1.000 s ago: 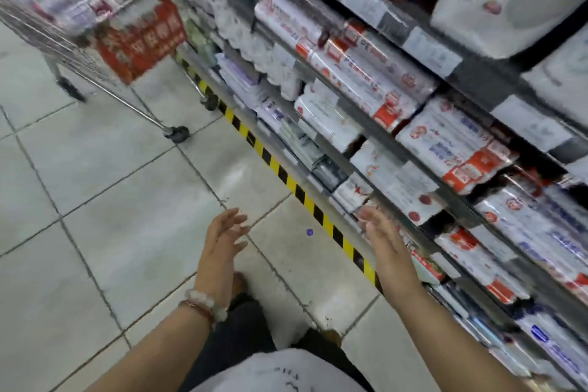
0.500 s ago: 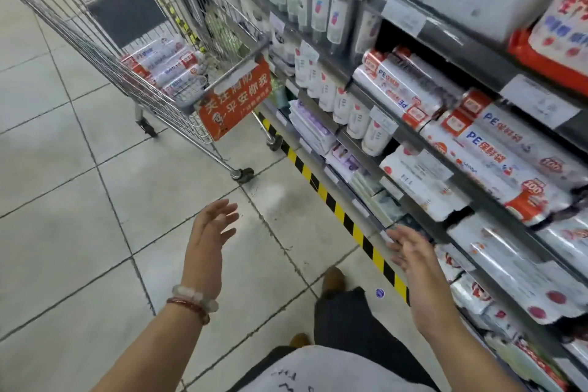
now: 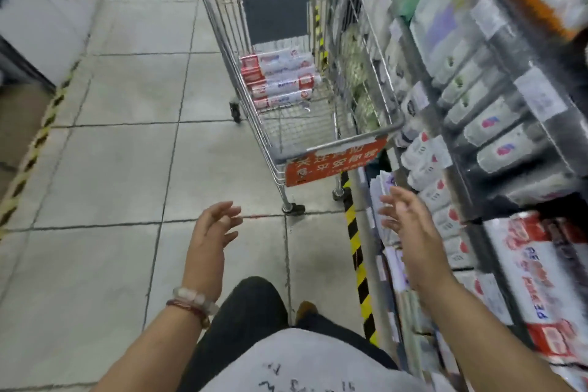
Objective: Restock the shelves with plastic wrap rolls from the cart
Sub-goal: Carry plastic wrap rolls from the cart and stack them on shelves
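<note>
**Empty hands, rolls waiting in the cart**

Grey floor tiles (image 3: 105,169) fill the aisle, with a yellow and black stripe (image 3: 358,251) along the foot of the shelves (image 3: 471,149) on the right. Ahead of me stands the wire cart (image 3: 305,79), parked close beside the shelves, I think so that the way from basket to shelf is short.

Both my hands are in the air in front of me and hold nothing. My left hand (image 3: 211,232) has the fingers loose and a little bent, with bead bracelets (image 3: 194,301) on the wrist. My right hand (image 3: 405,219) is spread wide, palm turned to the left, just beside the packs on the shelf edge. Neither hand touches the cart.

The plastic wrap rolls (image 3: 280,79) lie far inside the basket, on its bottom, stacked side by side with red ends. I judge that I must step nearer before I can reach them.

On the near end of the cart hangs a red sign (image 3: 334,164) with white Chinese characters, too blurred for me to read. On the near right shelf, the white and red packs (image 3: 528,280) show the letters "PE" in blue; the rest of the print is smeared. White pouches (image 3: 426,156) with a red mark stand in a row further along; their text I cannot make out.
</note>
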